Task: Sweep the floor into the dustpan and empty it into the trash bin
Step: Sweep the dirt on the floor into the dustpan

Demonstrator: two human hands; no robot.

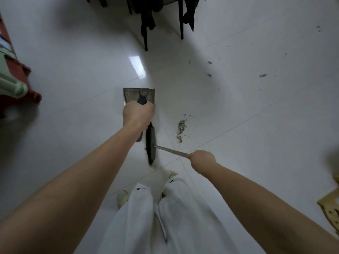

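My left hand (pixel 137 115) grips the dark handle of a metal dustpan (pixel 132 95) that stands on the white tiled floor (pixel 82 61). My right hand (pixel 202 159) holds the metal pole of a broom (pixel 171 150). Its dark brush head (pixel 151 143) lies on the floor right beside the dustpan's right edge. A small pile of grey debris (pixel 180 130) lies to the right of the brush. More scattered bits (pixel 262 75) dot the tiles further right. No trash bin is in view.
Black chair legs (pixel 145 37) with dark cloth hanging stand ahead. A red stand with a pale green object (pixel 16 85) sits at the left edge. A yellowish perforated object (pixel 330 208) is at the right edge. My feet in white trousers (pixel 146 208) stand below.
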